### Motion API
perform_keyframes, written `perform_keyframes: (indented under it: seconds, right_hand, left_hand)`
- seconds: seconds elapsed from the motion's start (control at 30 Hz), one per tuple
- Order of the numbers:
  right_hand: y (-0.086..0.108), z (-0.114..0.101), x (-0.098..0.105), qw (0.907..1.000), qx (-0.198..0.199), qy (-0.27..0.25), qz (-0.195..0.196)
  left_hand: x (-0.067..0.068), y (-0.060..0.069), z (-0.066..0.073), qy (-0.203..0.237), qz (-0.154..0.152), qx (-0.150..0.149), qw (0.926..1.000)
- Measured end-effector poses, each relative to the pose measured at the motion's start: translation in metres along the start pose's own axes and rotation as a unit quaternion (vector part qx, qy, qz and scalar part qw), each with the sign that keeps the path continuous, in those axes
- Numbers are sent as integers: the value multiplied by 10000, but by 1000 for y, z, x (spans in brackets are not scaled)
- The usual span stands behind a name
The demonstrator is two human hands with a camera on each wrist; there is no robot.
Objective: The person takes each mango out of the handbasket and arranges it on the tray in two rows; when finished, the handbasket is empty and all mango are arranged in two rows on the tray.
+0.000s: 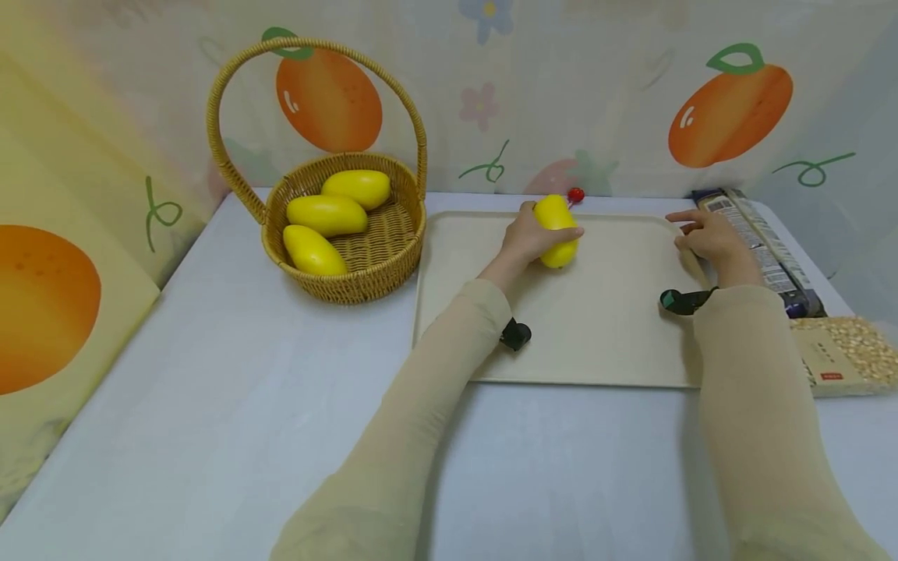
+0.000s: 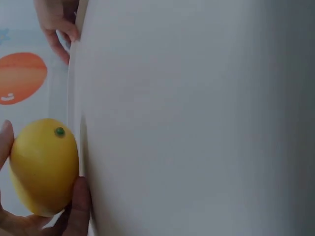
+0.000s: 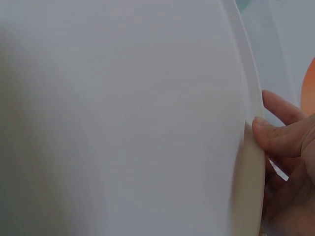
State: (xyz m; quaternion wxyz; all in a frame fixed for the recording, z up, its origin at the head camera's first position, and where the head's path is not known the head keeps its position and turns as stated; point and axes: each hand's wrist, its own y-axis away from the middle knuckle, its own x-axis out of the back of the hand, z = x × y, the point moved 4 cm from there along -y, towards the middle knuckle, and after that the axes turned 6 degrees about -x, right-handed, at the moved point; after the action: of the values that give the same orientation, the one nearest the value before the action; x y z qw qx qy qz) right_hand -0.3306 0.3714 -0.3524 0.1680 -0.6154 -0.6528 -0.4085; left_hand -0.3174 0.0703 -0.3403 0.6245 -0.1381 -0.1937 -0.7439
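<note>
The left hand's grip is clamping a yellow fruit, seemingly against slipping, while right of it the right hand is pinching the tray, perhaps steadying it.

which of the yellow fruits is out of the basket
The yellow fruit gripped by the left hand, near the far edge of the tray; the three others all lie inside the wicker basket.
</note>
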Motion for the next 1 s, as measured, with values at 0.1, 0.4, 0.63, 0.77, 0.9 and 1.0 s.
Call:
perform_keyframes:
  seconds: [0.1,0.4,0.63,0.77,0.9,1.0]
  right_hand:
    - [-1,0,0,10000,4,-14,28]
    - [1,0,1,10000,-10,-10,38]
    - [5,-2,1,9999,-110,-71,-5]
    - [4,-1,2,9999,-125,-63,16]
    - [0,1,2,10000,-77,8,23]
    - [-2,3,3,10000,-93,2,3]
  left_hand:
    - [1,1,-1,-267,146,177,9994]
    - [3,3,-2,-581,275,425,9970]
    - [6,1,-7,-248,202,605,9977]
    - [7,-2,-12,270,48,735,9969]
    - [7,-4,-14,708,-59,963,9928]
    - [8,-5,-15,774,-56,1003,9919]
